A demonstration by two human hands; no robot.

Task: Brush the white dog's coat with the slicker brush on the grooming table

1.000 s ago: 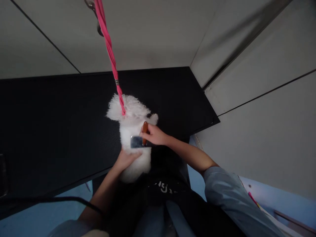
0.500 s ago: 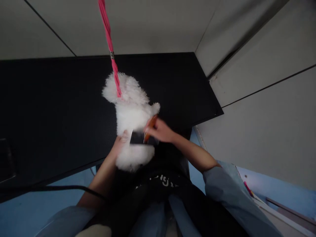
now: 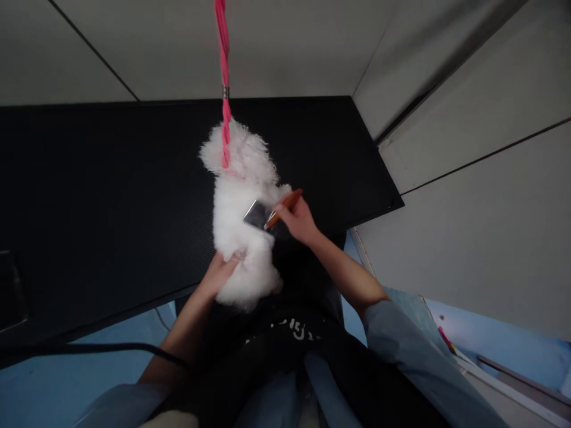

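The fluffy white dog [image 3: 232,205] is on the black, long bench [image 3: 111,196] at its near edge; a twisted pink cord [image 3: 224,59] at its neck may keep it there. The left hand [image 3: 223,271] touches its near end, maybe for steadiness, finger spread unclear. The right hand [image 3: 298,220] pinches a flat metal brush [image 3: 256,215].

Pet-grooming spot: white dog [image 3: 229,208], pink tether [image 3: 224,59], slicker brush [image 3: 256,215], black table [image 3: 111,196].

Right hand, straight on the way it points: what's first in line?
Beyond the brush in the right hand, most likely the dog's back; the brush may be touching it now, depth unclear.
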